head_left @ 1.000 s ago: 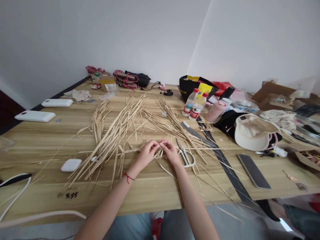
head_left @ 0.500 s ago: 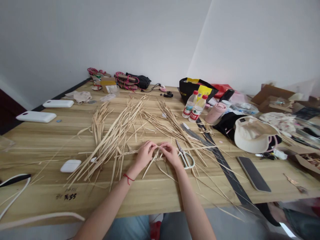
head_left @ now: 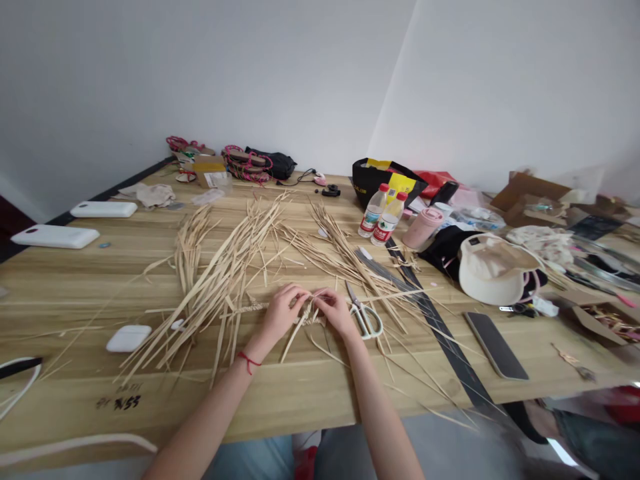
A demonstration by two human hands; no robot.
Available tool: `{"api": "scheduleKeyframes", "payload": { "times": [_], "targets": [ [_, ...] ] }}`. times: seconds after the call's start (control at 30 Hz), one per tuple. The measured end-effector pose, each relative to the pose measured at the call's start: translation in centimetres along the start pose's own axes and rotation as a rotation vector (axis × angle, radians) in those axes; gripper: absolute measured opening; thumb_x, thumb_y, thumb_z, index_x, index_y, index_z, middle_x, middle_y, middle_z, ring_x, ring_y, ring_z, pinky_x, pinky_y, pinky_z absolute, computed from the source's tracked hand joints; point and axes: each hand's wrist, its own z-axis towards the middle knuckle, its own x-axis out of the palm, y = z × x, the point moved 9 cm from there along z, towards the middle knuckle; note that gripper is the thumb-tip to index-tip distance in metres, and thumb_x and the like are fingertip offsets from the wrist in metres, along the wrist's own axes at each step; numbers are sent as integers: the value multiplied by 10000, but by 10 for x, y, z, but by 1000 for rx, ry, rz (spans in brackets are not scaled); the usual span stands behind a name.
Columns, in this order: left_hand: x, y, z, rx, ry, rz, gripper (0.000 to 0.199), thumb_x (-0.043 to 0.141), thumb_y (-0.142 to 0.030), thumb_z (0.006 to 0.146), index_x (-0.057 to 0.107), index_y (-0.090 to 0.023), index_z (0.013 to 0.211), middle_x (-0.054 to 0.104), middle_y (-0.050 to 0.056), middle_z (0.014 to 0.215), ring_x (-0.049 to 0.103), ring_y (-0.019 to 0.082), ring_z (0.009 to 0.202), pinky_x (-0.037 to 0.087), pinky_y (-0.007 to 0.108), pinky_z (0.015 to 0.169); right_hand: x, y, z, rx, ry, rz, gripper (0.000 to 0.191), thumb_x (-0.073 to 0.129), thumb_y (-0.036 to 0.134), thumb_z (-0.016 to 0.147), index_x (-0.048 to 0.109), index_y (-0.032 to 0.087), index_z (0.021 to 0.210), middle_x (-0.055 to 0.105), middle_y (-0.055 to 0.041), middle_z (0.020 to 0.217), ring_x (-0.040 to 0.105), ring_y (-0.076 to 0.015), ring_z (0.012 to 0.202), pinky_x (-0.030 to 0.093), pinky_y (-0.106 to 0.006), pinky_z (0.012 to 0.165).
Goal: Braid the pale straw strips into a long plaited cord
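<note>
My left hand [head_left: 285,311] and my right hand [head_left: 334,309] meet fingertip to fingertip, both pinching a braided straw piece [head_left: 311,320] at the table's near middle. A length of braid [head_left: 250,308] runs out to the left from under my left hand, and loose strips hang below the fingers. Just right of my right hand lie scissors [head_left: 367,319] with pale handles, blades pointing away. Long straw strips [head_left: 225,267] spread over the table to the left, and another bundle [head_left: 345,253] lies beyond the scissors.
Two bottles [head_left: 381,217], a pink cup [head_left: 423,228], a black bag [head_left: 365,180] and a cream cap [head_left: 495,270] stand or lie at the back right. A phone [head_left: 496,345] is on the right. White devices [head_left: 55,236] and a white case [head_left: 129,338] lie left.
The whole view has shifted slightly, so the table's things appear further left. Both hands keep their pinch on the braided straw, with little change in their pose.
</note>
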Motion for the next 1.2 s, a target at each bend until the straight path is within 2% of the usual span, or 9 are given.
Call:
{"api": "scheduleKeyframes", "payload": {
  "times": [0.17, 0.43, 0.83, 0.93, 1.0, 1.1, 1.2],
  "targets": [
    [-1, 5, 0, -33, -13, 5, 117, 512, -245, 875, 609, -188, 842, 641, 50, 869, 586, 181, 845, 479, 331, 795, -11, 1, -1, 10, -105, -44, 247, 666, 413, 731, 670, 175, 795, 666, -42, 757, 610, -162, 666, 505, -293, 638],
    [-2, 9, 0, -36, -32, 9, 128, 512, -253, 879, 611, -188, 828, 634, 48, 869, 585, 175, 847, 475, 317, 789, -16, 6, -3, -21, -165, -91, 213, 644, 381, 744, 661, 180, 809, 666, -42, 770, 605, -172, 687, 489, -295, 651],
    [1, 15, -1, -77, -9, -8, 142, 526, -281, 876, 619, -187, 823, 643, 40, 855, 590, 172, 828, 475, 304, 763, -44, 2, -8, -32, -435, -93, 241, 596, 401, 786, 612, 170, 851, 624, -32, 760, 562, -166, 690, 446, -286, 656],
    [4, 17, -2, -96, 10, -7, 155, 501, -290, 889, 603, -186, 836, 636, 41, 864, 585, 171, 827, 473, 306, 761, -57, 7, -13, -44, -574, -50, 269, 582, 428, 792, 594, 168, 861, 610, -30, 762, 549, -159, 685, 442, -284, 655],
    [4, 17, -2, -109, 20, -2, 167, 484, -298, 897, 593, -184, 841, 630, 41, 863, 582, 171, 825, 472, 310, 765, -60, 17, -17, -84, -619, -32, 277, 584, 434, 792, 589, 165, 857, 608, -30, 773, 545, -155, 698, 442, -282, 669],
    [5, 15, -2, -130, 39, 18, 173, 467, -299, 904, 579, -181, 846, 621, 38, 855, 580, 170, 820, 468, 310, 767, -51, 36, -19, -158, -561, -57, 250, 591, 406, 804, 599, 161, 850, 617, -34, 798, 548, -154, 723, 439, -278, 683],
    [6, 14, -3, -124, 52, 38, 163, 459, -294, 909, 566, -184, 857, 614, 38, 873, 576, 171, 838, 462, 312, 780, -29, 50, -19, -208, -405, -161, 185, 590, 352, 826, 622, 170, 832, 619, -28, 772, 538, -148, 686, 425, -268, 642]
  ]
}}
